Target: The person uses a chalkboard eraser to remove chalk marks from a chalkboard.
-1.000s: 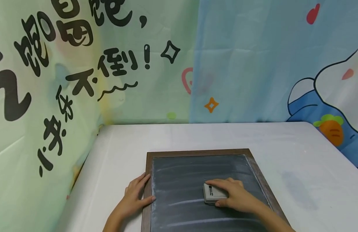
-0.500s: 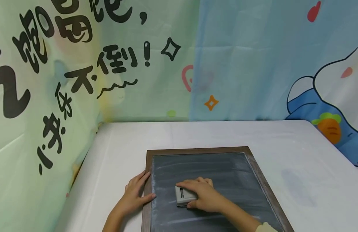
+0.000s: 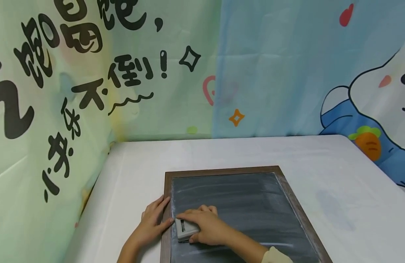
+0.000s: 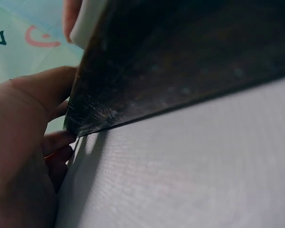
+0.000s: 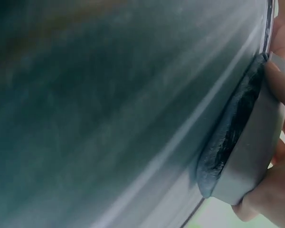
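Note:
A framed chalkboard with a dark, chalk-smeared surface lies on the white table. My left hand holds its left side, thumb on the brown wooden frame and fingers along the outer edge. In the left wrist view the fingers of that hand reach around the dark side of the board. With my right hand I grip a grey-white chalkboard eraser on the board near its left side, close to the left thumb. The right wrist view shows the eraser's dark felt against the surface and pale chalk streaks beside it.
The white tabletop extends behind and to the right of the board, with a faint grey smudge at right. A printed curtain with black characters and a cartoon rabbit hangs along the left and back.
My right hand has slid the eraser leftward across the chalkboard, from right of the middle to near the left frame. My left hand has kept its place. The camera view shifted slightly.

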`<state>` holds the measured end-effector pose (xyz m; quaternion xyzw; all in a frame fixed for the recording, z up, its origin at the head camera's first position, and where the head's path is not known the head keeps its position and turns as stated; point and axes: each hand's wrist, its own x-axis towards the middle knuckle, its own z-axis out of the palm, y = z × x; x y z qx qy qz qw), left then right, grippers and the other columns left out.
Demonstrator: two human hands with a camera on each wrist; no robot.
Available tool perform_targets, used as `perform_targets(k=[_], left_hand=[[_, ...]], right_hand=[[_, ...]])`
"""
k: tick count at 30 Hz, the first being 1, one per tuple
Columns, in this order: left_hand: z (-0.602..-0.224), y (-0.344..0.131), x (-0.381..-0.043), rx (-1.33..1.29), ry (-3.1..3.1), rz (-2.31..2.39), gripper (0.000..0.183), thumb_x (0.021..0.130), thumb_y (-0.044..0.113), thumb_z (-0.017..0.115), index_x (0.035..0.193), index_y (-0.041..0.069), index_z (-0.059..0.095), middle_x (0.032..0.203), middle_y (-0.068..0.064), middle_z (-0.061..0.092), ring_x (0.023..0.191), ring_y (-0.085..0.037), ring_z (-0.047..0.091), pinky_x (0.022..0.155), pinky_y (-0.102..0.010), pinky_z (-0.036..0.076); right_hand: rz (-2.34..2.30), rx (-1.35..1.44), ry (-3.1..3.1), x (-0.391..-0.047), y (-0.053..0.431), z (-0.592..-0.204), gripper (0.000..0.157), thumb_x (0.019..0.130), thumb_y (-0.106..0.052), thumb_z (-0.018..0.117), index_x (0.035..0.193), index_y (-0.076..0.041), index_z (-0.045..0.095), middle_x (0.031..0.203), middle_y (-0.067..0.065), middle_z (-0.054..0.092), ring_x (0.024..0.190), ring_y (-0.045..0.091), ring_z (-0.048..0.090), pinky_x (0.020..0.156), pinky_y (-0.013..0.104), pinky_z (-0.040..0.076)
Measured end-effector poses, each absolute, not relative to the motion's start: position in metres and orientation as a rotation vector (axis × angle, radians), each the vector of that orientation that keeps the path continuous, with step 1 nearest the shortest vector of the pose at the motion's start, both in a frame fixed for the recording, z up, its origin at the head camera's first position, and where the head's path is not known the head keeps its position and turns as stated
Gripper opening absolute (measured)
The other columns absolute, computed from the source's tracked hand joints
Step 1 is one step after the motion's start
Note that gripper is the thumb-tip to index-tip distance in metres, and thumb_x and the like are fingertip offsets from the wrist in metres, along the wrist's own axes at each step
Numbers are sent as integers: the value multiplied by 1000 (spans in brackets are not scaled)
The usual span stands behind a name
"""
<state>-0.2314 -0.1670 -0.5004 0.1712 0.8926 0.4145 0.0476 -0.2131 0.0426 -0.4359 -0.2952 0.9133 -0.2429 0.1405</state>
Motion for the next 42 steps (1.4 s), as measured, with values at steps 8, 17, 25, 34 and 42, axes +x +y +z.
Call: perform_targets(k=[8, 17, 25, 34, 42], left_hand=[[-501, -166, -230, 553, 2733, 1281, 51, 91, 21, 53, 138, 8, 39, 144, -18, 32, 132, -38, 26, 97, -61, 19], [-500, -164, -228, 521, 2731, 1261, 58, 89, 31, 56, 140, 10, 37, 146, -18, 29, 132, -40, 24, 99, -62, 17], [-499, -165, -230, 521, 2707, 1257, 70, 83, 34, 65, 141, 11, 34, 147, -20, 26, 131, -41, 24, 99, -63, 17], [-498, -166, -230, 510, 2685, 1258, 70, 83, 35, 64, 142, 13, 33, 147, -19, 25, 133, -41, 22, 100, -63, 15], [-499, -167, -229, 500, 2688, 1265, 71, 83, 36, 64, 142, 14, 33, 148, -18, 25, 133, -40, 22, 100, -63, 15]], right_hand=[[-786, -863, 2596, -208, 33, -434, 66, 73, -24, 74, 132, -30, 47, 132, -8, 52, 98, 11, 45, 82, 36, 25], [-817, -811, 2585, -212, 56, -433, 66, 72, -27, 73, 133, -26, 47, 133, -2, 52, 105, 21, 47, 84, 42, 27], [-915, -709, 2589, -213, 112, -434, 68, 73, -26, 73, 135, -20, 46, 134, 5, 50, 103, 22, 46, 85, 51, 25], [-912, -601, 2670, -208, 182, -432, 70, 73, -39, 70, 135, -20, 44, 130, 10, 53, 87, 13, 42, 75, 40, 25], [-935, -585, 2651, -206, 239, -432, 73, 77, -41, 66, 138, -11, 39, 126, 20, 53, 88, 28, 54, 68, 38, 44]])
